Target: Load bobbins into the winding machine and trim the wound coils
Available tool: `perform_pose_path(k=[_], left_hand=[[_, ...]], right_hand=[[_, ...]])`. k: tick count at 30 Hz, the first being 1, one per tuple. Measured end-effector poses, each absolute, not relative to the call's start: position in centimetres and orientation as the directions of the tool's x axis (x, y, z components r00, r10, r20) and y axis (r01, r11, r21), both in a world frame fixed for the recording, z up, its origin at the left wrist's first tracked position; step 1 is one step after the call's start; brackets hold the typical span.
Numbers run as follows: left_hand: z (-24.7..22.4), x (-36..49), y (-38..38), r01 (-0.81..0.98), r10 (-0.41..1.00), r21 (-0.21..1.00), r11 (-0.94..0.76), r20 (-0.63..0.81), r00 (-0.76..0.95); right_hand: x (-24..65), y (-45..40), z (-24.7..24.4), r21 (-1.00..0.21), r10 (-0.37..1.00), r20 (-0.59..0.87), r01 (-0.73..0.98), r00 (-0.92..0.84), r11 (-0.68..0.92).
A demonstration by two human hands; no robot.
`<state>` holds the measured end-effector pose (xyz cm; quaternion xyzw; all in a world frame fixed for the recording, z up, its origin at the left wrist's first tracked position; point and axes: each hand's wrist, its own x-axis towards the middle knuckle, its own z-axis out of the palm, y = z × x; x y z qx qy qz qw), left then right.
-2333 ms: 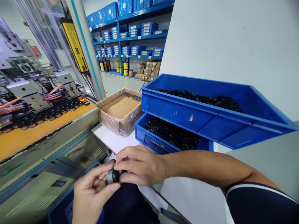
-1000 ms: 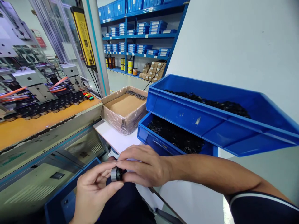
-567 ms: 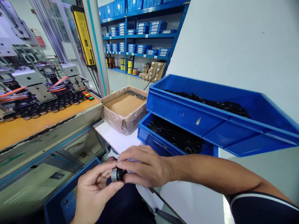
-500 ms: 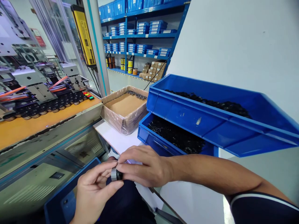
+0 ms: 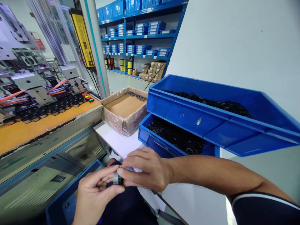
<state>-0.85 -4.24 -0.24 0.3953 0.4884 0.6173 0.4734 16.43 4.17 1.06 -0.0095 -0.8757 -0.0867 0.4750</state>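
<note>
A small round grey metal core (image 5: 115, 178) with a black plastic end piece (image 5: 120, 180) is held low in the middle of the head view. My left hand (image 5: 97, 187) pinches the core between thumb and fingers from the left. From the right, the closed fingers of my right hand (image 5: 145, 170) press on the black end piece, partly covering it. The two hands meet over the part, above my dark-clothed lap. Finer details of the part are too small to make out.
Two stacked blue bins (image 5: 206, 118) hold heaps of black pieces at the right. A plastic-lined carton (image 5: 114, 120) with similar parts along its far edge stands ahead. At left, rows of dark round parts (image 5: 55, 109) line the orange machine bench (image 5: 14, 134). Another blue bin (image 5: 53, 206) lies below.
Both hands keep hold of the part, which sits marginally further right and lower. My right fingers have curled a little more over the black end piece.
</note>
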Motion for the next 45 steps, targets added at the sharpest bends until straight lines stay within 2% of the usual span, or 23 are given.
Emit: perform_pose_path(k=[11,12,15,17,21,25,27,29,33,35,38,40,43,45], left_hand=[[-0.2,-1.4,-4.0,-0.333,0.988,0.936,0.111,-0.140,-0.065],[-0.3,-1.5,-3.9,-0.342,0.988,0.932,0.120,-0.145,-0.048],[-0.4,-1.8,-3.7,-0.379,0.989,0.915,0.137,-0.147,0.003],[-0.8,-2.1,-3.4,-0.396,0.990,0.908,0.139,-0.138,0.032],[-2.3,-2.3,-3.1,-0.349,0.995,0.933,0.093,-0.071,0.074],[-4.2,-1.3,-3.2,-0.320,0.982,0.945,-0.070,0.010,-0.187],[-4.7,-1.1,-3.1,-0.260,0.959,0.953,-0.157,0.084,-0.270],[-4.8,-1.3,-2.6,-0.173,0.942,0.954,-0.246,0.193,-0.273],[-3.8,-1.6,-1.6,-0.019,0.841,0.846,-0.532,0.526,-0.126],[-3.0,-1.5,-1.5,0.010,0.772,0.774,-0.633,0.632,-0.075],[-2.0,-1.6,-1.8,-0.001,0.759,0.764,-0.645,0.641,-0.108],[-1.9,-1.9,-2.1,0.010,0.790,0.799,-0.601,0.596,-0.141],[-2.4,-3.0,-2.8,0.079,0.853,0.864,-0.497,0.504,-0.136],[-2.6,-4.0,-3.4,0.138,0.870,0.885,-0.444,0.463,-0.169]], right_hand=[[16.1,4.0,0.9,0.196,-0.132,0.818,0.054,-0.559,0.979],[16.1,3.9,0.9,0.189,-0.130,0.819,0.049,-0.558,0.981],[15.9,3.7,0.8,0.071,-0.016,0.841,0.080,-0.541,0.994],[15.9,3.7,0.7,0.087,-0.025,0.843,0.091,-0.537,0.992],[16.0,4.0,0.9,0.248,-0.161,0.824,0.090,-0.543,0.965],[16.1,4.0,1.5,0.266,-0.121,0.809,0.176,-0.575,0.948],[16.1,3.8,1.8,0.220,-0.087,0.817,0.169,-0.569,0.961],[16.0,3.5,1.9,0.125,-0.025,0.831,0.143,-0.555,0.982],[15.9,3.6,1.7,-0.032,0.089,0.839,0.114,-0.536,0.993],[15.9,3.8,1.6,-0.068,0.096,0.829,0.071,-0.550,0.995],[15.7,3.7,1.4,-0.078,0.093,0.763,0.051,-0.640,0.996],[15.9,3.8,1.5,-0.025,0.060,0.741,0.061,-0.668,0.998],[17.8,5.6,3.1,0.133,0.046,0.746,0.216,-0.664,0.967],[20.5,8.3,5.4,0.190,0.121,0.730,0.370,-0.673,0.909]])
